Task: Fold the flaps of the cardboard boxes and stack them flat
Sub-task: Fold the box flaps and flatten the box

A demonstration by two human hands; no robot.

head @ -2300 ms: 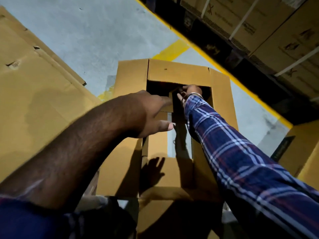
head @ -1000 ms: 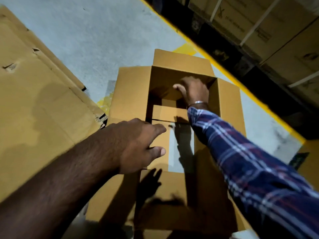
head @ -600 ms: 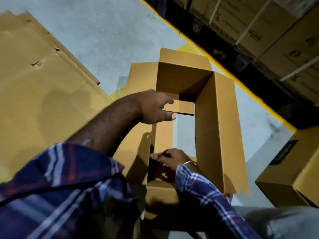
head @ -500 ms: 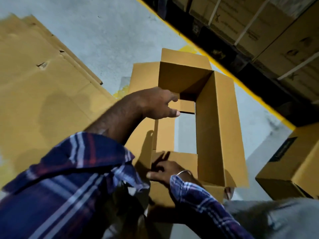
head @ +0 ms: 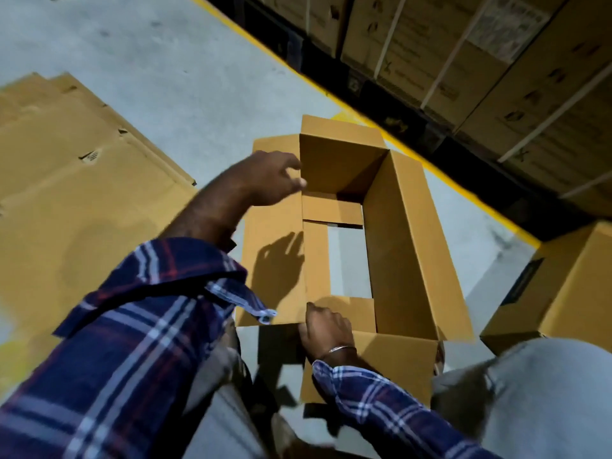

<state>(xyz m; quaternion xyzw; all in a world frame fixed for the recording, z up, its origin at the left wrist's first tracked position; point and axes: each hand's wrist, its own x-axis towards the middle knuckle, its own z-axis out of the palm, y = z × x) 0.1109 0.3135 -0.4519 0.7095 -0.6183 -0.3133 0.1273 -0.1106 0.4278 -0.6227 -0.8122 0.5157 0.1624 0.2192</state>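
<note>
Below us, an open cardboard box stands on the grey concrete floor, its top flaps spread outward and its bottom only partly closed, so a strip of floor shows between the inner flaps. Our left hand hovers over the box's left flap, near its far corner, fingers loosely curled and a little apart, holding nothing; its shadow falls on the flap below. Our right hand is at the near end of the box, fingers curled over the edge of the near wall, gripping the cardboard. To the left, flattened cardboard sheets lie stacked on the floor. Another closed box sits well to the right, and strapped cartons line the far side behind a yellow floor line.
</note>
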